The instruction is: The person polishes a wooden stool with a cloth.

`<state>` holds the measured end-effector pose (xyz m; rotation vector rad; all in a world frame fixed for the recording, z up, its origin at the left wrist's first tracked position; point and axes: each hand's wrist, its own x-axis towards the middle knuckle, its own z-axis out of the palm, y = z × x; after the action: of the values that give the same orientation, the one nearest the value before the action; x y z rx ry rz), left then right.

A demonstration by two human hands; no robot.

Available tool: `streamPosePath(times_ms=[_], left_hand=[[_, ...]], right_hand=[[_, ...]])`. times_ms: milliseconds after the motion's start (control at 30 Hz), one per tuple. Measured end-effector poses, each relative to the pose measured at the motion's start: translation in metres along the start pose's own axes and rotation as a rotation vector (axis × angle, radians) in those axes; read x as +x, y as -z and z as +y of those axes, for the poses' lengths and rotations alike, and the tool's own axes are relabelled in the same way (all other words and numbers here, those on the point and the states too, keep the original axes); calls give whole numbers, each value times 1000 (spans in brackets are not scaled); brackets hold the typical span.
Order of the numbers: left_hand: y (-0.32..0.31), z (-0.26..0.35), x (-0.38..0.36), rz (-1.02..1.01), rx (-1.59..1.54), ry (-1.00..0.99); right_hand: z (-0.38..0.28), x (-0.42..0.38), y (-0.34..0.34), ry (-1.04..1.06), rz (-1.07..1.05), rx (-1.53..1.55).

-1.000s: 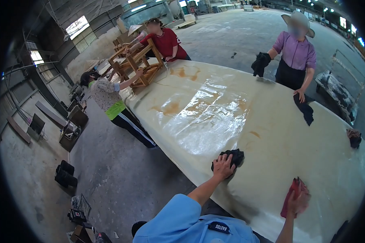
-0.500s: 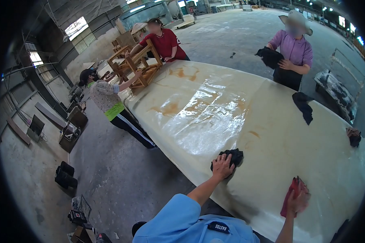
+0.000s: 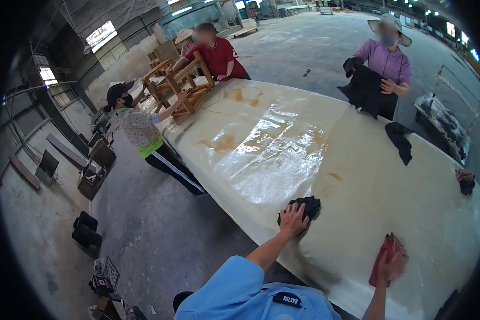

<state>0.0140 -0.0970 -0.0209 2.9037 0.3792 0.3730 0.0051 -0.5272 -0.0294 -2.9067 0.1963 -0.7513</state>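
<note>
My left hand [image 3: 293, 220] rests on a bunched black cloth [image 3: 310, 207], fingers curled over it, pressed to the pale plastic sheet [image 3: 240, 181] that covers the table. At the lower right, my right hand [image 3: 392, 266] grips a red cloth [image 3: 380, 262] against the same sheet; some of its fingers are blurred or hidden by the cloth. The sheet looks glossy, with wet reflections and brownish stains [image 3: 224, 143] farther up.
Across the table, a person in purple [image 3: 381, 64] holds a black cloth [image 3: 369, 88]. Another dark cloth [image 3: 399, 142] and a brownish rag [image 3: 465, 180] lie along the far edge. Two people handle a wooden chair frame [image 3: 189, 88] at the far end.
The person in purple has spread the black cloth, which now hangs down wider. The people by the chair frame have shifted their heads slightly. My two hands look almost unmoved.
</note>
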Motion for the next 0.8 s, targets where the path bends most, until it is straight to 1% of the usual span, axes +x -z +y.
streamPosePath(times_ms=[67, 100, 167, 267, 367, 467, 567, 667, 800], left_hand=[[-2, -1, 0, -3, -1, 1], [-4, -1, 0, 1, -5, -3], [-5, -2, -1, 6, -9, -6], [-6, -2, -1, 3, 0, -3], [-6, -2, -1, 4, -4, -5], [-5, -2, 0, -11, 15, 2], [-5, -2, 0, -8, 12, 1], [-4, -2, 0, -17, 6, 3], [-2, -2, 0, -21, -4, -2]], right_hand=[[-11, 6, 17, -99, -157, -4], [-14, 7, 18, -99, -157, -4], [-18, 7, 19, 98, 173, -110], [-4, 3, 3, 89, 138, -36], [-12, 6, 16, 100, 141, -31], [-13, 7, 16, 96, 141, -13], [-15, 7, 18, 70, 108, -31], [-1, 0, -2, 40, 71, -63], [-10, 4, 12, 60, 92, -79]])
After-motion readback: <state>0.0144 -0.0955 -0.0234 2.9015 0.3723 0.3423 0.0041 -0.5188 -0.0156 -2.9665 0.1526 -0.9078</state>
